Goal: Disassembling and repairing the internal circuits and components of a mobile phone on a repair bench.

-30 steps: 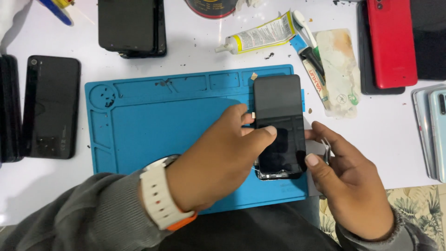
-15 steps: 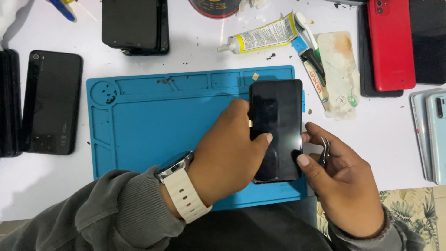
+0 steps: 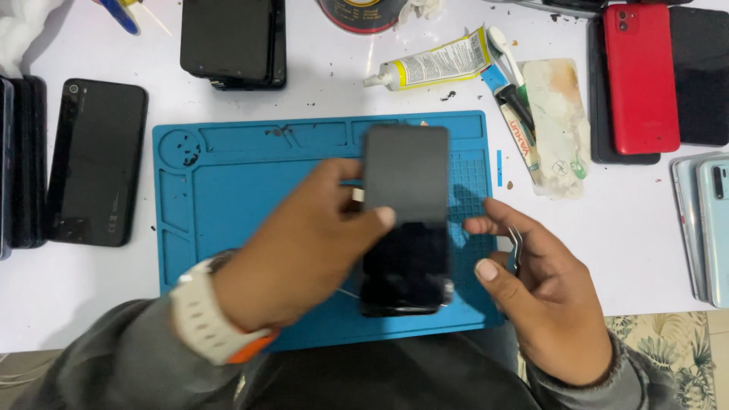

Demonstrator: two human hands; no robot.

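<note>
Left hand point(image 3: 304, 250) grips black phone point(image 3: 406, 220) over blue mat point(image 3: 228, 175); right hand point(image 3: 543, 304) beside, holding tweezers point(image 3: 515, 247).

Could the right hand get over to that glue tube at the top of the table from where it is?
Probably yes. The right hand lies below the glue tube, with only bare blue mat and white table between. But it holds metal tweezers, so its fingers aren't free.

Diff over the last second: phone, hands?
The left hand shifted the phone slightly left on the mat, keeping hold. The right hand came off its edge, tweezers still held. Glue tube and red phone unchanged.
</note>
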